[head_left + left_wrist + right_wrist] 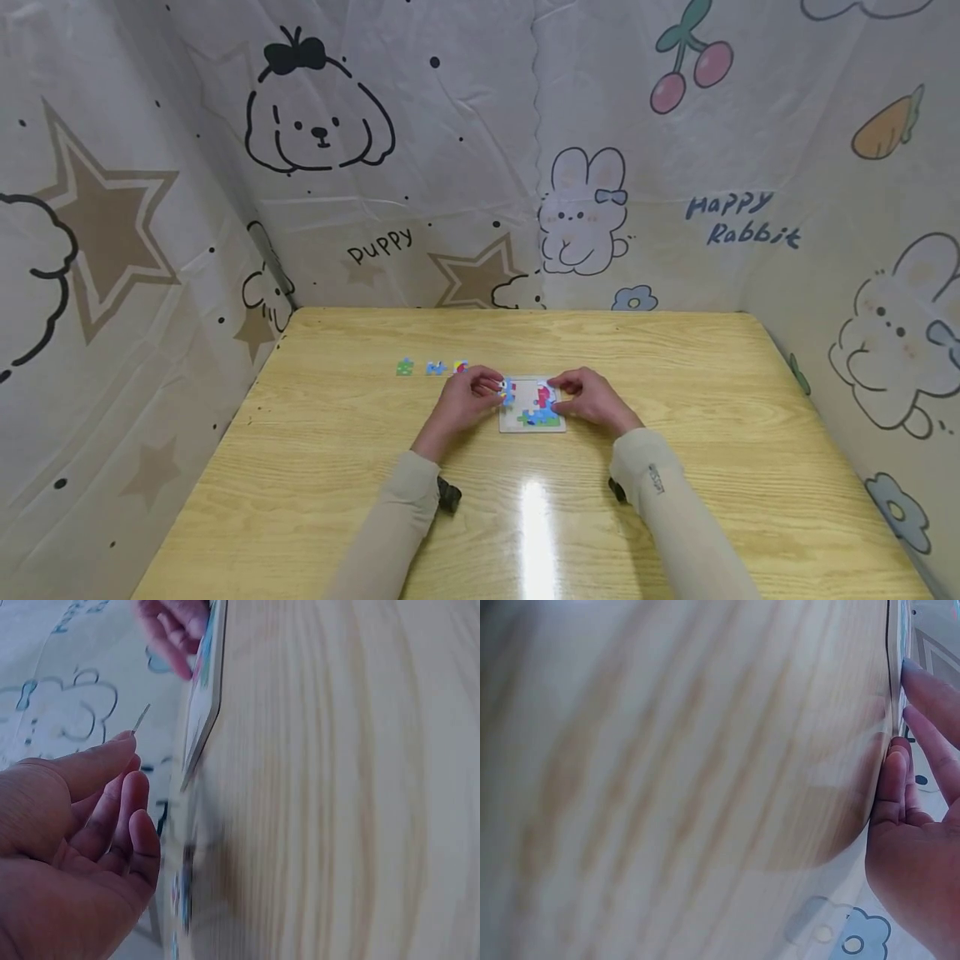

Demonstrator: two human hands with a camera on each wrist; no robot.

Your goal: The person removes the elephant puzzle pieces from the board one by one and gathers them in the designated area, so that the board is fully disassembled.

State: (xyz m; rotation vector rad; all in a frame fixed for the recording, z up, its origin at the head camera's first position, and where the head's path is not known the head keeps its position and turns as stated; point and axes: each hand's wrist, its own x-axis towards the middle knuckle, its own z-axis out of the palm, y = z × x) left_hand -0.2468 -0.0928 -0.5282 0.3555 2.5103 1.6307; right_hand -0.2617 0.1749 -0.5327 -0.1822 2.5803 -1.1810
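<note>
My left hand (pixel 467 400) pinches a blue puzzle piece (pixel 508 390) between thumb and fingertips, over the left side of a square puzzle board (pixel 517 429). In the left wrist view that puzzle piece (pixel 141 718) shows edge-on, raised above the tabletop. Joined blue, green and red pieces (pixel 542 416) fill the board's bottom and right parts, while bare board shows at the upper left. At the right edge my right hand (pixel 591 402) rests its extended fingertips on the pieces and rim. The right wrist view shows its lower fingers curled beside the board.
Left of the board, in a row on the wooden table (pixel 315 433), lie a green piece (pixel 405 367), a blue piece (pixel 435 367) and a yellow-and-red piece (pixel 460 366). A printed curtain (pixel 465 167) hangs behind the table and along both sides.
</note>
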